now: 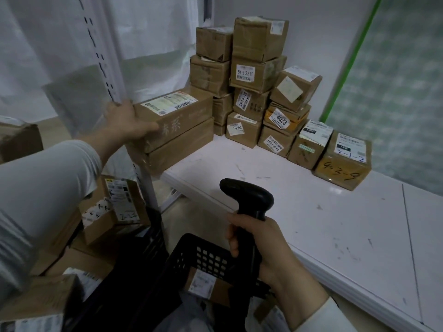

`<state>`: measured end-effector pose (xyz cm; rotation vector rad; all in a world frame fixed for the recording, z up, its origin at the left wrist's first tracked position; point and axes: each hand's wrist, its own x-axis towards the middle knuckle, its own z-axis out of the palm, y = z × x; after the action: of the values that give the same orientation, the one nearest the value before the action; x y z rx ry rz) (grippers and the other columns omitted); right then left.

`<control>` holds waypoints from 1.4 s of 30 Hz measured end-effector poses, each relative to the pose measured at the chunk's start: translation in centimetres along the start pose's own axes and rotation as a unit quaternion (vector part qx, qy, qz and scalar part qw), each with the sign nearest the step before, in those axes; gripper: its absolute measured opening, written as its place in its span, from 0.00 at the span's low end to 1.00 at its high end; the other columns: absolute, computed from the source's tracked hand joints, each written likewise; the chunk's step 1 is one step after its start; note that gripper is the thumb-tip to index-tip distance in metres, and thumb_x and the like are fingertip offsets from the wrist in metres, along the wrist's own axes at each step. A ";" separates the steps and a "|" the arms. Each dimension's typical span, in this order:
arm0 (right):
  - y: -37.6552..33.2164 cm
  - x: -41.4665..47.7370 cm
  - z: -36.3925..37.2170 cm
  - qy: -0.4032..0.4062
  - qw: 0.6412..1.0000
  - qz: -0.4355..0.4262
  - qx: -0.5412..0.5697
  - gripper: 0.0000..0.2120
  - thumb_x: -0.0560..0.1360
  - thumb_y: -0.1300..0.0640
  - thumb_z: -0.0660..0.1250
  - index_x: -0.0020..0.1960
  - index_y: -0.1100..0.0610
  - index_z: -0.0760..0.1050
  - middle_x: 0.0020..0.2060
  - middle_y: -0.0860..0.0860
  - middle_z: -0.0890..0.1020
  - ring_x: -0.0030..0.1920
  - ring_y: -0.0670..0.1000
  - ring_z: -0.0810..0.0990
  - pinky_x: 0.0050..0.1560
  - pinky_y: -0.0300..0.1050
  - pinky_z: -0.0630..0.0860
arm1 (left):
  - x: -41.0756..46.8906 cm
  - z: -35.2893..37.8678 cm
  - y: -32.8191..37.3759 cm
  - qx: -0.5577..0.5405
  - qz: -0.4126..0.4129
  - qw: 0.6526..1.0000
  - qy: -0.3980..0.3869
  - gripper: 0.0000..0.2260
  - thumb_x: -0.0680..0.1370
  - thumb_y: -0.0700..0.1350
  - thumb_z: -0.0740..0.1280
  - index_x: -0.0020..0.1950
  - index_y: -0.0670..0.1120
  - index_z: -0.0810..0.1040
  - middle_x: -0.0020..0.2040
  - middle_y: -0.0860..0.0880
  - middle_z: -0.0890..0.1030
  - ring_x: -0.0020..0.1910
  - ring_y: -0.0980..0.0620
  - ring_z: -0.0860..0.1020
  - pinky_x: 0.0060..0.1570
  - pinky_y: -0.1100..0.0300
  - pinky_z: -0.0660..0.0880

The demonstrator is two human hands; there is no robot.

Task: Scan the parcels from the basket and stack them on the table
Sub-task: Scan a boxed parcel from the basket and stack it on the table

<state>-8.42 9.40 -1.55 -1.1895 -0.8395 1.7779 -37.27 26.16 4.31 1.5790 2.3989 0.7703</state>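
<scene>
My left hand (127, 122) grips the near end of a long brown parcel (177, 116) with a white label on top. That parcel lies on a second long parcel (182, 147) at the left corner of the white table (299, 207). My right hand (259, 243) holds a black barcode scanner (251, 200) upright by its handle, above the black basket (208, 255). A small labelled parcel (208, 283) lies inside the basket. A stack of several brown parcels (254, 75) stands at the table's back corner.
More parcels (340, 159) sit in a row along the wall at the right. Loose boxes (112, 207) are piled on the floor to the left, beside a white shelf post (148, 188). A green strip (347, 61) runs up the wall.
</scene>
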 end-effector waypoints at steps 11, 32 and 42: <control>4.9 -3.2 -2.2 -0.040 0.985 0.107 -0.127 0.08 0.71 0.63 0.72 0.36 0.65 0.77 0.29 0.59 0.77 0.23 0.51 0.72 0.24 0.40 0.70 | -15.3 6.0 -3.1 -0.123 0.110 0.969 0.182 0.30 0.67 0.50 0.63 0.66 0.35 0.68 0.63 0.34 0.68 0.63 0.36 0.67 0.60 0.54 0.61; 17.1 -1.0 -9.9 0.062 0.967 0.218 -0.114 0.04 0.73 0.65 0.70 0.47 0.63 0.75 0.28 0.57 0.77 0.24 0.50 0.74 0.25 0.43 0.70 | -24.9 33.0 -13.2 0.196 0.125 0.890 -0.392 0.43 0.75 0.46 0.71 0.77 0.38 0.45 0.77 0.40 0.48 0.77 0.42 0.48 0.74 0.51 0.55; 16.6 0.0 -11.1 0.078 0.969 0.218 -0.090 0.04 0.74 0.64 0.69 0.48 0.62 0.76 0.27 0.56 0.78 0.24 0.50 0.74 0.25 0.41 0.70 | -23.6 32.7 -13.5 0.317 0.226 0.825 -0.409 0.29 0.73 0.53 0.69 0.70 0.43 0.65 0.66 0.43 0.67 0.66 0.43 0.67 0.63 0.51 0.66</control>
<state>-2.39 2.98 -19.47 -1.7160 -0.6932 1.9463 -24.73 11.61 -33.65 2.1294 1.6783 -0.6805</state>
